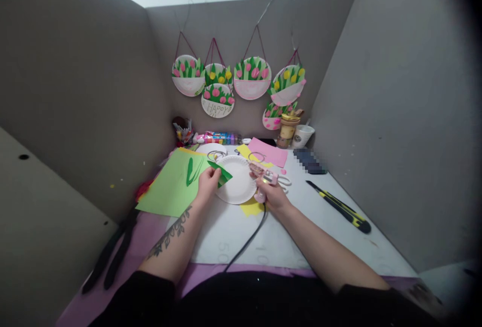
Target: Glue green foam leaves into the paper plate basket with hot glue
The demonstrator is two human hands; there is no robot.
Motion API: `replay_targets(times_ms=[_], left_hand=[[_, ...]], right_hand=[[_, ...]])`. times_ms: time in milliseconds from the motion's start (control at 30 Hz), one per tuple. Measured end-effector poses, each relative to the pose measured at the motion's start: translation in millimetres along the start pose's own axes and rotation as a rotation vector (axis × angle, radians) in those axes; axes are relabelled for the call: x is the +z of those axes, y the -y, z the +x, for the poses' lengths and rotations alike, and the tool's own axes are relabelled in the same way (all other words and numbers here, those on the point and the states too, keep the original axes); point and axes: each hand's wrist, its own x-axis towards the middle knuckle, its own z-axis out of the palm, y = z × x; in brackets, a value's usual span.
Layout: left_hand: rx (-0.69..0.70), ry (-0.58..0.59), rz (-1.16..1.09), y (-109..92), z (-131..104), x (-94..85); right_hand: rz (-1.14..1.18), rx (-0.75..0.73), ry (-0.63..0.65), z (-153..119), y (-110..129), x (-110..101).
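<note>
Pinched in my left hand [209,182] is a dark green paper piece [225,175], held over the left part of a white paper plate [239,186]. My right hand [271,194] is wrapped round a pink glue gun [263,172], its nozzle pointing left over the plate's right edge. The gun's black cord [248,240] runs down toward my body. Light green paper sheets [161,186] lie left of the plate, with dark green cut strips [191,172] on top. Scissors with white handles [285,180] lie partly hidden behind my right hand.
A yellow-black utility knife [342,209] lies at right, with a phone [310,160] behind it. Pink paper [268,151] and yellow paper [251,207] lie around the plate. Finished plate baskets with paper tulips [252,78] hang on the back panel. A cup [302,137] stands at the back right.
</note>
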Motion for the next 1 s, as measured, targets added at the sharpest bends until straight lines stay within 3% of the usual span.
replay_targets(times_ms=[433, 767, 1000], left_hand=[[0.017, 0.231, 0.325, -4.2, -9.4, 8.8], [-0.038, 0.153, 0.056, -11.8, -5.4, 4.6], [-0.051, 0.113, 0.069, -11.6, -5.7, 6.8]], right_hand=[[0.015, 0.033, 0.023, -1.8, 3.3, 4.2], [0.005, 0.017, 0.019, -1.6, 0.9, 1.9], [-0.021, 0.008, 0.035, -0.7, -2.9, -1.3]])
